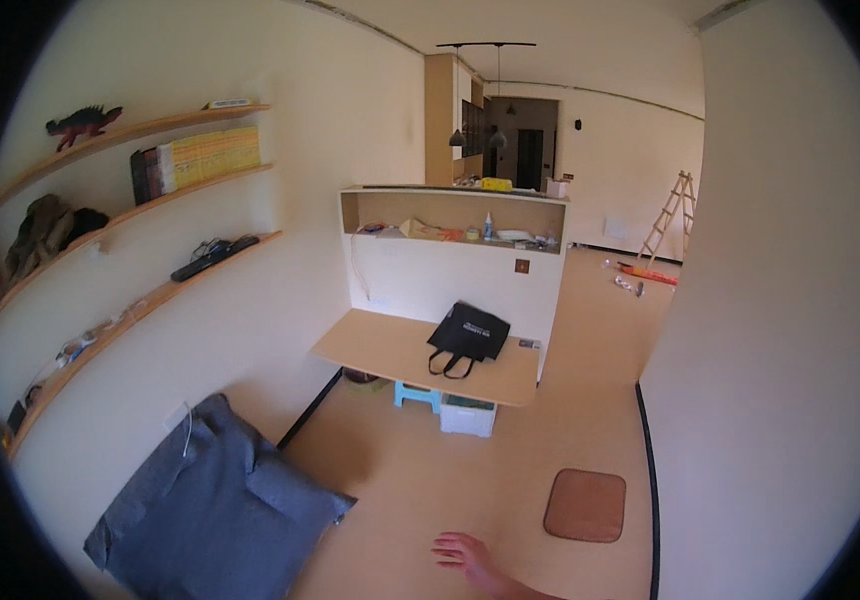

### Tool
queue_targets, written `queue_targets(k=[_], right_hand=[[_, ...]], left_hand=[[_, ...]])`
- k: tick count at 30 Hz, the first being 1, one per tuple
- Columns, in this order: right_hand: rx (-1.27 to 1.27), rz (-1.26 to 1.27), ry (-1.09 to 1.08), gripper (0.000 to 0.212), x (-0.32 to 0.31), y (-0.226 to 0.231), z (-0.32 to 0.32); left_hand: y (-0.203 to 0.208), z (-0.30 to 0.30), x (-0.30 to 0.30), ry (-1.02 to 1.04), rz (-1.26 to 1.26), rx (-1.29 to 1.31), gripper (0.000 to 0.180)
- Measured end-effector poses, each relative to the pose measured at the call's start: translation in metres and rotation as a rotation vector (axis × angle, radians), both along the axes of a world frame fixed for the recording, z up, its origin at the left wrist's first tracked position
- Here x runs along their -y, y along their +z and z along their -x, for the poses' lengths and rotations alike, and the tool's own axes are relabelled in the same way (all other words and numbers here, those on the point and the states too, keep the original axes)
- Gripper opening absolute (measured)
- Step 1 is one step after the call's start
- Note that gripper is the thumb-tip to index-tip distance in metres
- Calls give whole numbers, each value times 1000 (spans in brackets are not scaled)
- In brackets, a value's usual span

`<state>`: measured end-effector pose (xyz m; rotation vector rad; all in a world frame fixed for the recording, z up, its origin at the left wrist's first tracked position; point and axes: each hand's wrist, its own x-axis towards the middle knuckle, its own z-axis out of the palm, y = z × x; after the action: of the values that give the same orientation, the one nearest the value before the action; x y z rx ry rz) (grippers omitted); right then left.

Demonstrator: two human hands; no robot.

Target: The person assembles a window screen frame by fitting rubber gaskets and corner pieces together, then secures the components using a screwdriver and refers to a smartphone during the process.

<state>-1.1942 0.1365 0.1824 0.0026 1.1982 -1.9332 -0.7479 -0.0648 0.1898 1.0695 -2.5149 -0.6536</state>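
As a bare right hand (pixel 471 560) hangs over the tan floor (pixel 520 445) near the bottom of the view, its fingers (pixel 447 551) are outstretched, slightly parted and holding nothing; the left hand is out of view, so the state of its fingers cannot be told. Nearest the right hand, a brown square seat pad (pixel 586 506) lies flat on the floor to its right, while a large blue-gray fabric cover (pixel 220 510) spreads to its left, well apart from the pad. Beyond, a black tote bag (pixel 473 333) rests on a wood-topped desk (pixel 380 340), its handles toward the front edge, above a light blue stool (pixel 417 396) and a white storage box (pixel 468 416). Wall shelves at left carry a toy dinosaur (pixel 85 124) and yellow-spined books (pixel 215 155); a wooden stepladder (pixel 668 220) stands far right.
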Motion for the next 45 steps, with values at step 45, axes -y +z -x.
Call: queue_targets(k=[45], right_hand=[[-635, -1042, -250, 25, -486, -209, 1380]], left_hand=[[-318, 1846, -163, -1328, -73, 954, 35]])
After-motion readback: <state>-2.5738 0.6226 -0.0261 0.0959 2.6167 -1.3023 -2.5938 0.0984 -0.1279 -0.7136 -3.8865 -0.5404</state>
